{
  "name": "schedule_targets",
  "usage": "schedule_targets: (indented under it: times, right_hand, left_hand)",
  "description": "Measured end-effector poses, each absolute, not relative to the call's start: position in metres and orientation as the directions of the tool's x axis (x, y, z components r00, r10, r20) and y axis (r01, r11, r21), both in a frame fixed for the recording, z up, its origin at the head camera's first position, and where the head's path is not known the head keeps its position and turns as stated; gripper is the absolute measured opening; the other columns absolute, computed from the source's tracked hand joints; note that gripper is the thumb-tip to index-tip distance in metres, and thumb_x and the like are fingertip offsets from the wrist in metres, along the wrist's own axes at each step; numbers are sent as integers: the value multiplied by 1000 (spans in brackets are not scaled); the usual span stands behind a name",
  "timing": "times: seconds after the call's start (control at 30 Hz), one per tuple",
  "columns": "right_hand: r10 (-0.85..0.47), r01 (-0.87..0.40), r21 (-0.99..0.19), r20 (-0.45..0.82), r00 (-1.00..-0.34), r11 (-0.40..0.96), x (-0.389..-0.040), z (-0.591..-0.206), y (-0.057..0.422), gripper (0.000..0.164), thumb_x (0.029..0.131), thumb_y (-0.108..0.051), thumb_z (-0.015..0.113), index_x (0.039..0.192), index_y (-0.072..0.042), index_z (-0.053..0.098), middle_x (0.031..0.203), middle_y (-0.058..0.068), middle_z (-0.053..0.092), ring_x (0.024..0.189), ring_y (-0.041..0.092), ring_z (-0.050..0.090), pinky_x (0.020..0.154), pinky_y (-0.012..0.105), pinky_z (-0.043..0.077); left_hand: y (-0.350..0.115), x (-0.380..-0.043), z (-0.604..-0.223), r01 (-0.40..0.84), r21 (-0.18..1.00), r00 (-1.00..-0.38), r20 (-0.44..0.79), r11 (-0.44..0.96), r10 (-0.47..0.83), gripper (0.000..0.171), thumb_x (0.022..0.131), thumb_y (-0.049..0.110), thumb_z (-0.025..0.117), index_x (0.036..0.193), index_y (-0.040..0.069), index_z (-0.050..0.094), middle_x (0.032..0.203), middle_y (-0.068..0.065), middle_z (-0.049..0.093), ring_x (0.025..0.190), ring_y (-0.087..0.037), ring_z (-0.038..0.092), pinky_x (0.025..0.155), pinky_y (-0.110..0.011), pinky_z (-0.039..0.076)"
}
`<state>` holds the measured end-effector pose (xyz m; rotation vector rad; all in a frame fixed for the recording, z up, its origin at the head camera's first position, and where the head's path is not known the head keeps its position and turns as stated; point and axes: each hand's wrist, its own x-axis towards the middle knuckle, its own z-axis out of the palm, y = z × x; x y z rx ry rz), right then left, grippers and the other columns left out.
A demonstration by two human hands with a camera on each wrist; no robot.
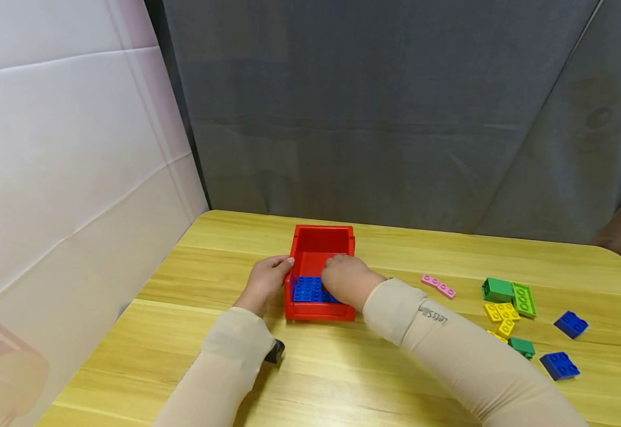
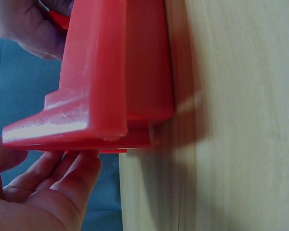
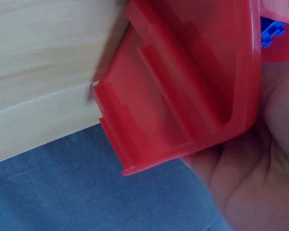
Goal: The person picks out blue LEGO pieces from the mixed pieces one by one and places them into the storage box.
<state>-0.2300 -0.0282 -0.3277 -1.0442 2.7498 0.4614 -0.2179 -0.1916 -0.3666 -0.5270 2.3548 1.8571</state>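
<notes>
On the desk, left grip pinches the red bin, right grip can't tell; likely packing blue bricks, next needing snug alignment.

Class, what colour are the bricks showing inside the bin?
Blue; the bricks show best in the head view.

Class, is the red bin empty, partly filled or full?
The red bin is partly filled: blue toy bricks lie at its near end, and bare red floor shows beyond them.
</notes>
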Motion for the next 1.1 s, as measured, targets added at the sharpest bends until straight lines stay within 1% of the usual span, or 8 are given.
schedule_targets:
  times: [0.33,0.7,0.93,1.1]
  right_hand:
    - [-607,-660,243,-264,-750,711,-230,-326,-30,44,85,-14,73,128,-13,64,134,7,59,129,25,50,109,37,37]
    - [-597,-647,225,-253,-761,728,-229,-325,-31,36,84,-18,75,120,-15,70,118,5,67,114,22,59,102,34,45]
    - [-588,-642,229,-266,-764,731,-229,-324,-32,37,83,-18,76,119,-15,70,117,5,67,115,22,58,104,34,44]
    - [-588,-641,215,-262,-765,737,-230,-325,-32,33,85,-19,74,118,-15,70,115,5,67,111,21,59,102,33,46]
  left_hand:
    - [-192,-217,-367,-328,922,-935,-286,206,-209,41,101,24,50,136,2,53,132,-18,55,120,-32,50,104,-43,43]
    - [-192,-217,-367,-332,921,-934,-291,203,-205,41,101,24,50,136,2,53,135,-18,54,123,-33,49,105,-44,42]
    - [-192,-217,-366,-345,917,-930,-305,202,-203,42,102,26,49,137,4,52,137,-16,52,126,-33,46,106,-45,41]
    - [-192,-216,-365,-335,919,-934,-294,209,-203,42,102,25,49,137,3,52,137,-17,52,126,-34,47,106,-45,41]
